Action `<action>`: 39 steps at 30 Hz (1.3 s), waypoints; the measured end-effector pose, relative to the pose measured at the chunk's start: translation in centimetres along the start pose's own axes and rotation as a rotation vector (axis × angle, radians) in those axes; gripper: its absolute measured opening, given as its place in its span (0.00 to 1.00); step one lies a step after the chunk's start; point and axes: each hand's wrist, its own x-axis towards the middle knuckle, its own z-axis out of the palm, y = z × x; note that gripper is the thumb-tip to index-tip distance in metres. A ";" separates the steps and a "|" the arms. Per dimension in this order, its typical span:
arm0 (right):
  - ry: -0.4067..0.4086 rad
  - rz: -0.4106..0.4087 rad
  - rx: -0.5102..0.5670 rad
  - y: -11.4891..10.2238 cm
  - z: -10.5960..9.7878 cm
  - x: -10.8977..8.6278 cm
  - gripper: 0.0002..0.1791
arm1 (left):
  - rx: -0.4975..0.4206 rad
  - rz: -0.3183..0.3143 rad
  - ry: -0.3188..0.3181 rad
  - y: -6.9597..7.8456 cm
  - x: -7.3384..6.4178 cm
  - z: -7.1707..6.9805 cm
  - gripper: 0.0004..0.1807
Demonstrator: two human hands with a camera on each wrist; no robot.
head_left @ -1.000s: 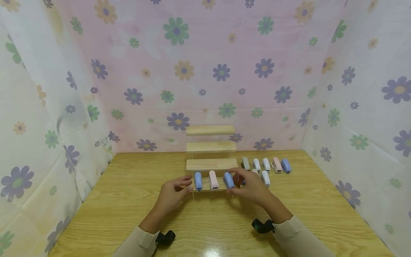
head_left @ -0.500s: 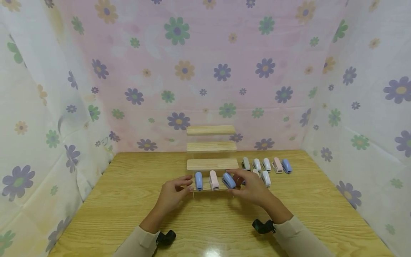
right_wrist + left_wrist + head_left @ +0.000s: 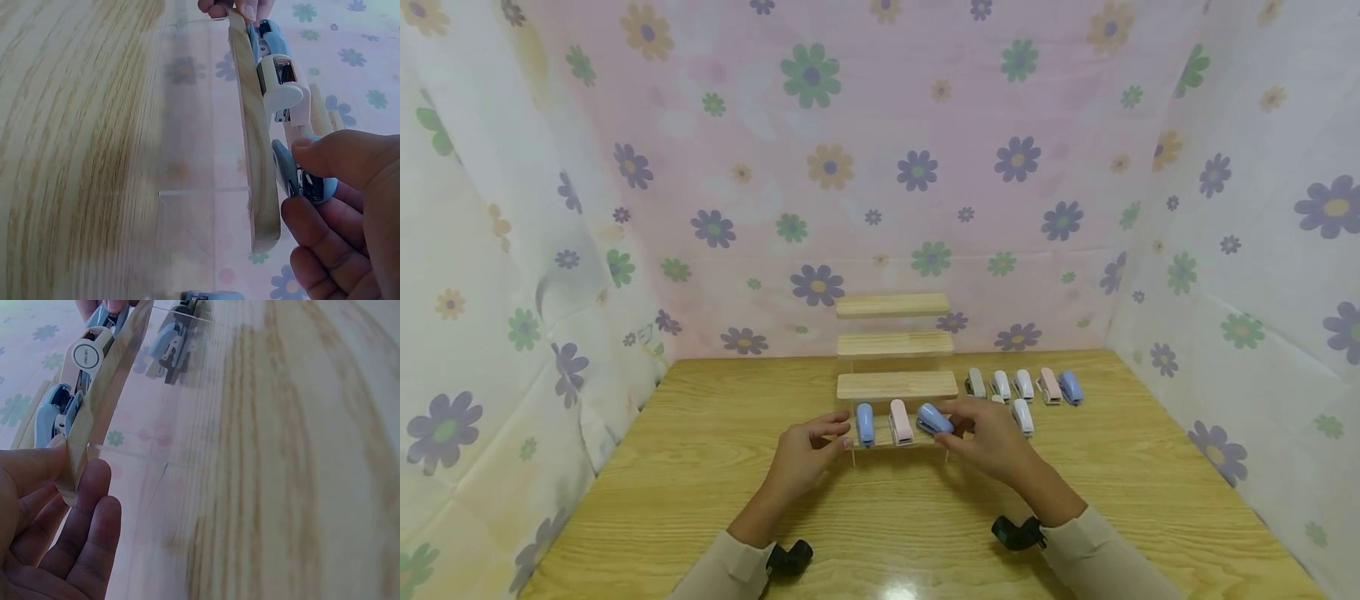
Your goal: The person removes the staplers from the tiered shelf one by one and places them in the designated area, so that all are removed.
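Note:
My right hand [image 3: 992,437] pinches a blue mini stapler [image 3: 934,418] between thumb and fingers at the right end of the lowest step of a wooden tiered stand [image 3: 895,386]. That stapler lies at a slant, its front end toward the right. With thumb and curled fingers, my left hand [image 3: 805,454] holds the left end of the same step, seen closely in the left wrist view. Beside the left fingertips sits another blue stapler [image 3: 865,425]. A pink stapler [image 3: 900,422] stands in the middle of the step, apart from both blue ones.
Right of the stand, several more staplers stand on the wooden table [image 3: 880,517]: a grey one [image 3: 975,382], white ones [image 3: 1022,417], a pink one [image 3: 1049,386] and a blue one [image 3: 1071,387]. My right hand partly covers that group. Flowered cloth [image 3: 880,167] surrounds the table.
The right blue stapler has turned from nearly straight to a slant, its front end swinging right, while my right hand holds it. My left hand stays at the step's left end.

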 end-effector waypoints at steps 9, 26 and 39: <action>0.074 -0.013 -0.029 0.1 -1.6 -0.3 0.22 | -0.029 -0.020 0.006 0.1 -0.1 0.1 0.14; 0.215 0.035 -0.124 2.4 -5.9 -2.2 0.22 | 0.015 0.009 0.010 0.1 -0.1 0.0 0.14; 0.252 0.250 -0.187 5.7 -8.3 -3.5 0.24 | -0.023 0.005 0.000 0.2 -0.1 0.0 0.14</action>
